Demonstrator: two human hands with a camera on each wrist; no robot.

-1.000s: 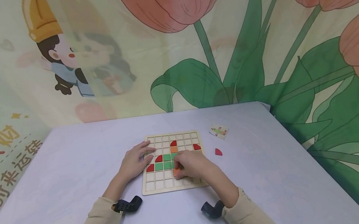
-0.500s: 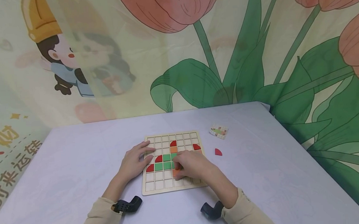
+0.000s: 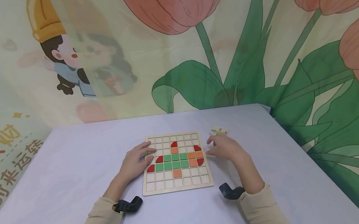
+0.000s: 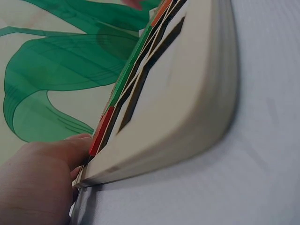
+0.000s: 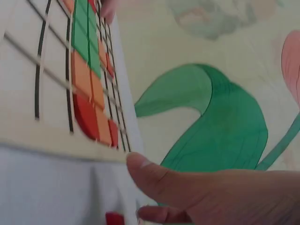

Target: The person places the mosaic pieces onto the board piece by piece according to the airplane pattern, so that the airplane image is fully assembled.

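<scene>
A wooden grid board (image 3: 183, 188) lies on the table, with green squares (image 3: 176, 164), orange squares (image 3: 192, 162) and red quarter-circles (image 3: 197, 147) set in its cells. My left hand (image 3: 135, 162) rests on the board's left edge, fingers extended over the corner cells. One orange square (image 3: 177, 173) sits by itself under the green rows. Beyond the right edge, my right hand (image 3: 227, 147) hovers with thumb and fingers apart and nothing between them. In the right wrist view a loose red quarter-circle (image 5: 115, 219) lies just below the fingers; the hand hides it from the head view.
A small pattern card (image 3: 218, 130) lies behind my right hand, partly overlapped by it. White cloth (image 3: 99, 142) covers the table, which meets a printed tulip backdrop (image 3: 193, 84) at the back. Each wrist wears a black camera mount (image 3: 128, 205).
My right hand has left the board's lower middle and moved right, over the loose red quarter-circle. Tiles it covered now show. My left hand stays in place.
</scene>
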